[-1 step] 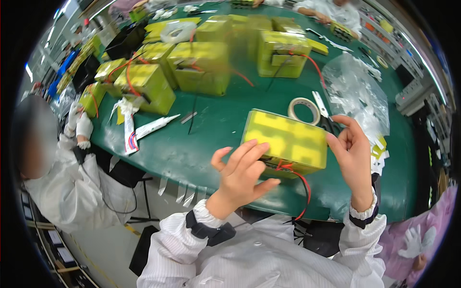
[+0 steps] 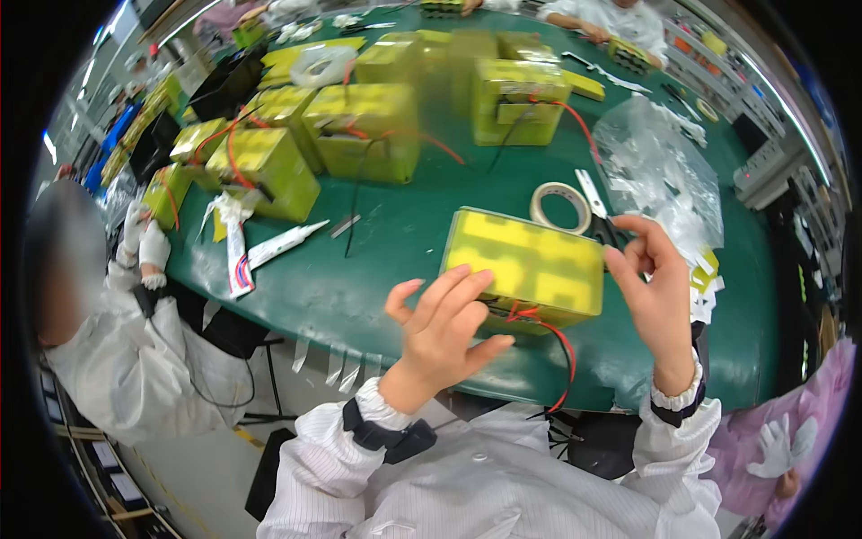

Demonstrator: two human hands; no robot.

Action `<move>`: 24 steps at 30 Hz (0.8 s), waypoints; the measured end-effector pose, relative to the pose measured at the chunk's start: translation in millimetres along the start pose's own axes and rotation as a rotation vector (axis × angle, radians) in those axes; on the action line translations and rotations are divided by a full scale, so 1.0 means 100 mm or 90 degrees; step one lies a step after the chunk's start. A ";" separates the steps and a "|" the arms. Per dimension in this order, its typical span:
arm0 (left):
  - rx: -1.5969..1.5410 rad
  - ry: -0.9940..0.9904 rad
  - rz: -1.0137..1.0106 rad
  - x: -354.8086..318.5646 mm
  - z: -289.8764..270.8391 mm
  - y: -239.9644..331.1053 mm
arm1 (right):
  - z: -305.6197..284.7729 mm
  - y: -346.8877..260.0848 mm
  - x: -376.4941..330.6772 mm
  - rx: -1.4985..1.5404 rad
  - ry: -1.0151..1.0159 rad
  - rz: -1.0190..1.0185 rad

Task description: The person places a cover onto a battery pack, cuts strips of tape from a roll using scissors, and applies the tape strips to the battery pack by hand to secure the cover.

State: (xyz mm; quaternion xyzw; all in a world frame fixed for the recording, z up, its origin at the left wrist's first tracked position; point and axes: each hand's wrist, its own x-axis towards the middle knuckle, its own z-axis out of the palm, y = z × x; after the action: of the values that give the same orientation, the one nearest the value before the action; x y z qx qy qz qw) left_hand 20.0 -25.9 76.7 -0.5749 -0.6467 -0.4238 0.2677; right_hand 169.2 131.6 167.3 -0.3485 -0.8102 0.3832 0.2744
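Note:
A block-shaped battery pack [image 2: 525, 260], wrapped in clear film over yellow sheet, lies in front of me on the green table. Red and black wires [image 2: 567, 355] hang from its near side over the table edge. My left hand [image 2: 444, 328] is open, fingers spread, its fingertips at the pack's near left edge. At the pack's right end is my right hand [image 2: 655, 287], thumb by the corner and index finger bent, with a gap between them; I see nothing held there. Beyond the pack lie a roll of tape [image 2: 536, 214] and scissors [image 2: 590, 193].
Several more yellow packs [image 2: 359, 135] with wires stand at the far left. Two white tubes [image 2: 285, 244] lie nearer. A clear plastic bag [image 2: 660, 162] covers the right side of the green table [image 2: 395, 234]. A gloved co-worker [image 2: 135, 359] sits at left; others are farther off.
The whole view has shifted slightly, so things sit a little farther left. My hands and the battery pack keep almost the same positions relative to each other.

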 end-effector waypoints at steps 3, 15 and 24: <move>0.000 -0.012 0.023 0.07 -0.03 0.00 | -0.06 0.05 -0.07 -0.151 0.042 -0.275; 0.100 -0.110 0.045 0.08 -0.06 -0.04 | 0.16 0.34 -0.38 -0.232 0.023 -0.388; 0.060 -0.094 0.054 0.10 -0.04 -0.08 | 0.19 0.40 -0.32 -0.185 0.022 -0.408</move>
State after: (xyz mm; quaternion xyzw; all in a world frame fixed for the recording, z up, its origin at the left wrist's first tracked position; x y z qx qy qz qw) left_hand 10.0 -24.4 84.9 -0.6182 -0.6592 -0.3377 0.2633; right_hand 189.6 117.4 118.5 -0.1186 -0.9198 0.1521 0.3417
